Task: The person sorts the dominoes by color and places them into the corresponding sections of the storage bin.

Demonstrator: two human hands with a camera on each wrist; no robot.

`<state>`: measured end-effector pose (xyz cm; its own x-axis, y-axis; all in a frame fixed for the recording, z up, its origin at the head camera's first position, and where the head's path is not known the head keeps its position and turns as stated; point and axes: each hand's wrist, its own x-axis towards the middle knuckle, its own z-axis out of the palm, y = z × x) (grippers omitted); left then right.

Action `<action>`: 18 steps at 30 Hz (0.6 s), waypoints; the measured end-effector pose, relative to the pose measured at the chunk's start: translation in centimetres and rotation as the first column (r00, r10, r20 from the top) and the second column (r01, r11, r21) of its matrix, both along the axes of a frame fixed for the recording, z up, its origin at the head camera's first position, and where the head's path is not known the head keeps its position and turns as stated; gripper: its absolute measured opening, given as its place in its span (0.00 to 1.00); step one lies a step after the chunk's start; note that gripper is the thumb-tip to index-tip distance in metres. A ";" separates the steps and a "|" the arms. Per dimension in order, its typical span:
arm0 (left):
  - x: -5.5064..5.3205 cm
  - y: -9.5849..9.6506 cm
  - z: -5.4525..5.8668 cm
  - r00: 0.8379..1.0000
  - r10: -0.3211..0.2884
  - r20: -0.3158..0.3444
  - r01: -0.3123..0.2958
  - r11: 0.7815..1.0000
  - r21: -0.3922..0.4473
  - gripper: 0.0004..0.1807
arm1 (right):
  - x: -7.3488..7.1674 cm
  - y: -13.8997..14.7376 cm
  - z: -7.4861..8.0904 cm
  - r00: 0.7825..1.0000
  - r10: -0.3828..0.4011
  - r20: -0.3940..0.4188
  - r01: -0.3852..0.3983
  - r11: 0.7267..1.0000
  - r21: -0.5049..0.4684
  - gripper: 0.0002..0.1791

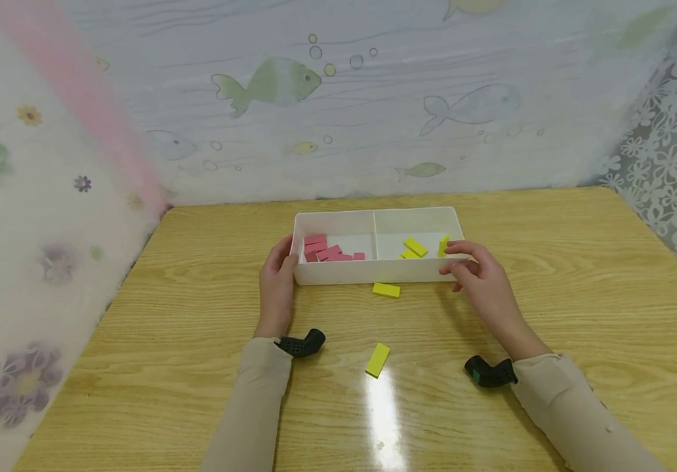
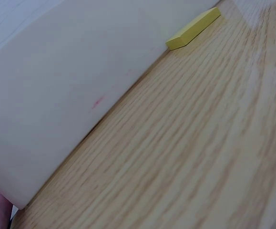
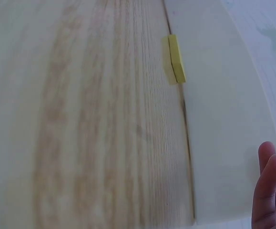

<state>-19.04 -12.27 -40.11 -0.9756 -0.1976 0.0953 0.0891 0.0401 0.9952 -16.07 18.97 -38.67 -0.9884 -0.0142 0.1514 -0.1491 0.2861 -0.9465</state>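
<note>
A white two-compartment box [image 1: 338,272] stands on the table. My left hand [image 1: 277,282] holds its left end, the thumb near the front corner and the fingers along the side. My right hand [image 1: 480,278] is at the box's right front corner, index finger over the rim and thumb outside the front wall. Just by that fingertip a yellow block [image 1: 443,246] stands on end inside the right compartment; no pinch on it shows. More yellow blocks [image 1: 415,247] lie in that compartment, and several pink blocks [image 1: 328,252] in the left one. The right wrist view shows the fingers [image 3: 270,183] beside the wall.
One yellow block [image 1: 386,290] lies on the table against the box's front wall. Another yellow block [image 1: 377,360] is closer to me. The wooden table [image 1: 185,341] meets a wall painted with fish [image 1: 282,82] behind the box.
</note>
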 end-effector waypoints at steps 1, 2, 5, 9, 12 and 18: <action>0.1 0.1 0.2 1.000 -0.001 0.000 0.001 1.000 -0.003 0.22 | 0.0 0.0 -0.1 1.000 0.002 -0.003 -0.002 1.000 -0.002 0.14; 0.3 0.1 0.3 1.000 -0.001 0.002 0.001 1.000 -0.005 0.22 | -0.1 0.0 -0.1 1.000 0.003 -0.005 -0.003 1.000 -0.002 0.14; 0.4 0.2 0.5 1.000 -0.002 0.004 0.002 1.000 -0.011 0.22 | -0.1 0.1 -0.3 1.000 0.004 -0.007 -0.004 1.000 -0.002 0.13; 0.4 0.2 0.5 1.000 0.002 0.003 -0.001 1.000 -0.015 0.22 | -0.1 0.1 -0.3 1.000 0.009 0.005 -0.009 1.000 -0.001 0.13; 0.4 0.2 0.4 1.000 0.004 0.005 -0.004 1.000 -0.016 0.22 | -0.1 0.0 -0.2 1.000 0.011 0.018 -0.011 1.000 -0.001 0.14; 0.3 0.2 0.4 1.000 0.004 0.004 -0.004 1.000 -0.007 0.21 | 0.0 0.0 -0.2 0.999 0.023 0.022 -0.023 1.000 0.014 0.17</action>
<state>-18.71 -12.10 -39.69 -0.9753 -0.2005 0.0929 0.0852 0.0469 0.9953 -16.03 18.97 -38.88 -0.9908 -0.0392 0.1297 -0.1355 0.2959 -0.9456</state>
